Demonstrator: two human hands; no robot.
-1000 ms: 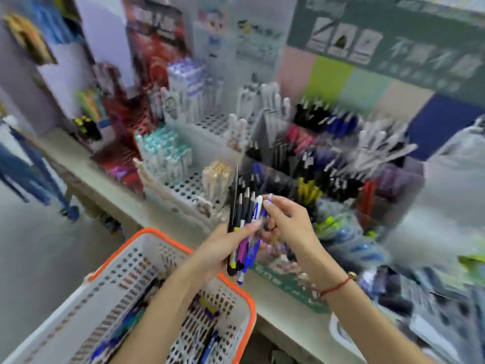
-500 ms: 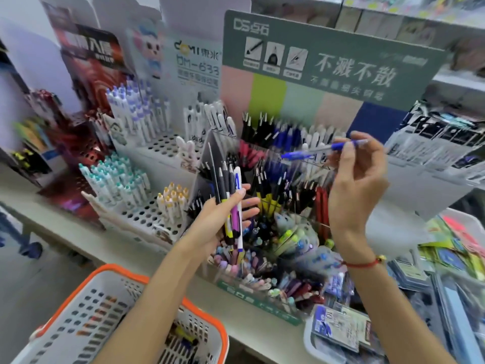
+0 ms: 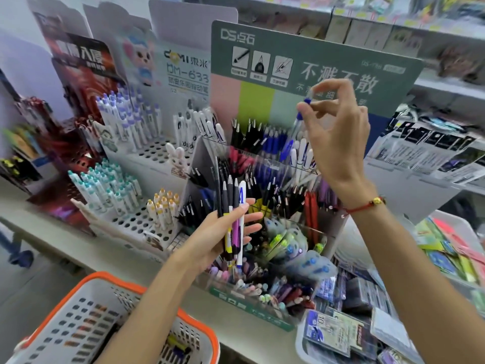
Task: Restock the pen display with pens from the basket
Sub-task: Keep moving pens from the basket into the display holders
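- Above the pen display (image 3: 265,164): right hand (image 3: 338,132) pinches a blue-capped pen (image 3: 299,119), barrel motion-blurred.
- Left hand (image 3: 223,232) grips a pen bundle (image 3: 232,214), black, yellow, purple, white.
- Basket (image 3: 78,319) cut off.

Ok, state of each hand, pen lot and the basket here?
left hand: holds a bundle of pens upright
right hand: pinches a blue pen above the tiered display
basket: some pens left inside

Pale shelf (image 3: 183,298) under tiered pen display (image 3: 252,308), white pen racks (image 3: 136,227), white tray (image 3: 301,345).
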